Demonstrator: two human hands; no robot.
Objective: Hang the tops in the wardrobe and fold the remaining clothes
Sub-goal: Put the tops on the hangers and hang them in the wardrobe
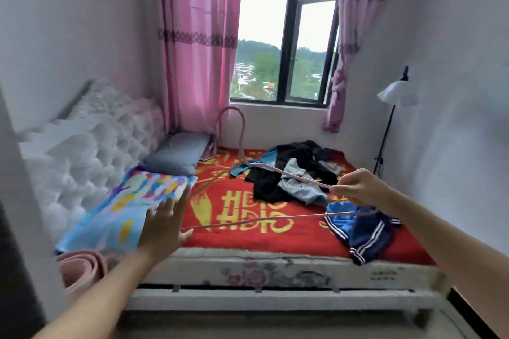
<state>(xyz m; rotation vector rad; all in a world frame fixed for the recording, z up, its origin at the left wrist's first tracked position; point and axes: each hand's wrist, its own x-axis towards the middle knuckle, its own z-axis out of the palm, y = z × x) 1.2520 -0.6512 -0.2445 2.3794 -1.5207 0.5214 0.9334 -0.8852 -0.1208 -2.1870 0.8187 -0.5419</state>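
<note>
My right hand (355,187) pinches one end of a pink clothes hanger (264,220) and holds it in the air over the bed. Its hook (231,124) points toward the window. My left hand (165,224) is spread open near the hanger's other end, and whether it touches the bar is unclear. On the red blanket (248,234) lies a heap of dark and grey clothes (294,173). A blue garment with white stripes (360,231) lies near the bed's front right edge, below my right hand.
A colourful folded quilt (129,209) and a grey pillow (176,154) lie at the bed's left by the tufted white headboard (91,151). A rolled pink mat (80,267) sits at the lower left. A floor lamp (394,96) stands against the right wall. Pink curtains frame the window (286,44).
</note>
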